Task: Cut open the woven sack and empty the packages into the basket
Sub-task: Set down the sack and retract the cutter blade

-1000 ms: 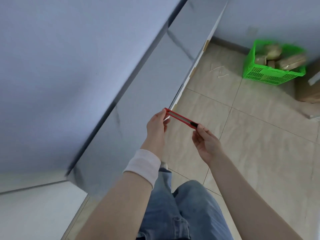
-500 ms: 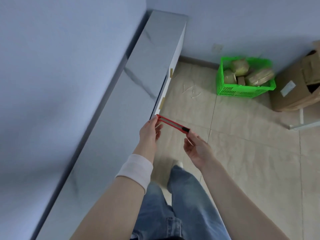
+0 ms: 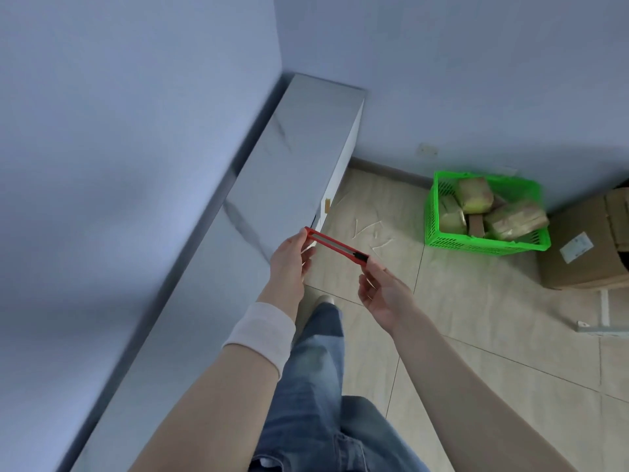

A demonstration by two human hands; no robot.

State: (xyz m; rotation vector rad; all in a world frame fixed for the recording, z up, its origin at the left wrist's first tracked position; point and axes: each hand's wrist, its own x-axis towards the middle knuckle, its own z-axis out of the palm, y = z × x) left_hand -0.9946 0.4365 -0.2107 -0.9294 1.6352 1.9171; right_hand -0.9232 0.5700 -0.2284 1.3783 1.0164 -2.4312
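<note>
Left hand point(image 3: 289, 255) pinched one end of the red utility knife point(image 3: 335, 247); right hand point(image 3: 383, 294) pinched its black-tipped end; knife was held above the floor point(image 3: 476, 335); green basket point(image 3: 432, 216), well apart from both hands, held wrapped packages point(image 3: 474, 199).

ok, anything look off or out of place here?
Mostly litter: pale strips lie scattered on the floor tiles between the cabinet and the green basket. The woven sack is nowhere in view, though the basket already holds packages.
</note>
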